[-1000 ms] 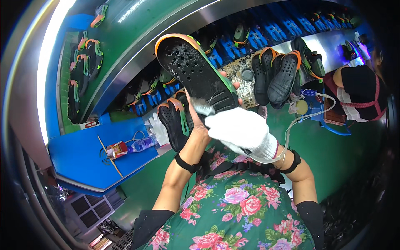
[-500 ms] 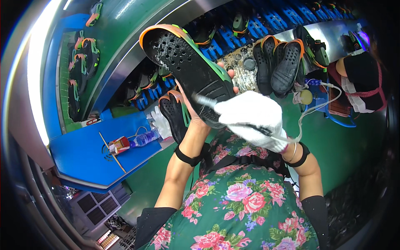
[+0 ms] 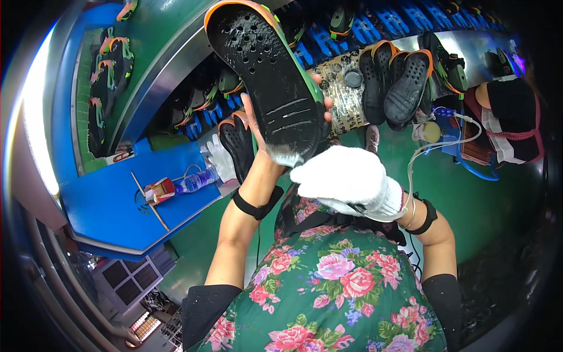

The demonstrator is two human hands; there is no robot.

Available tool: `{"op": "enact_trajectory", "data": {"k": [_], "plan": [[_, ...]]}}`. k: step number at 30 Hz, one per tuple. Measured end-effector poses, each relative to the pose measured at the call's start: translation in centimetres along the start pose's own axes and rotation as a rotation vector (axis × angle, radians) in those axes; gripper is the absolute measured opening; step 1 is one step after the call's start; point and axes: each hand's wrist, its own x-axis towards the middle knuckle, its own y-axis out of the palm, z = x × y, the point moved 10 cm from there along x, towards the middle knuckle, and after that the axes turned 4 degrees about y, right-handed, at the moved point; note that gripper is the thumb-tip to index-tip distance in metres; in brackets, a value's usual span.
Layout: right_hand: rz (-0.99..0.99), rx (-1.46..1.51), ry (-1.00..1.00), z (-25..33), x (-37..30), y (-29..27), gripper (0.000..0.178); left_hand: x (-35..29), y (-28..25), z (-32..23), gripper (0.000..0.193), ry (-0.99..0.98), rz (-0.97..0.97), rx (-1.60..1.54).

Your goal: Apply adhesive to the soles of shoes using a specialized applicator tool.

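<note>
Black sole clamped in left hand, near end by right hand's clasped brush

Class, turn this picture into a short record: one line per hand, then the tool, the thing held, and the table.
Left hand: bare, holding the sole
Right hand: white-gloved, holding a brush
Brush: bristles at the sole's lower end
Sole: black, holes toward its upper end, orange and green edge
Blue table: bottle, red packet, thin stick
</note>
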Motion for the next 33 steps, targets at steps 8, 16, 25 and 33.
{"op": "enact_trajectory", "data": {"k": [8,16,25,33], "plan": [[-0.03,-0.208,-0.139,-0.3,0.6,-1.2,0.027,0.0,0.5,-0.2,0.11,-0.076,0.056,0.12],[0.008,0.16,0.045,-1.4,1.0,-1.2,0.016,-0.4,-2.4,-1.7,0.109,-0.189,0.026,0.147],[0.171,-0.204,-0.202,1.6,-0.1,1.7,0.029,-0.2,-4.5,-3.5,0.04,-0.182,-0.324,0.319],[0.112,-0.023,-0.069,0.0,1.7,-0.3,0.021,0.7,-5.3,-4.4,0.041,-0.202,-0.235,0.322]]}}
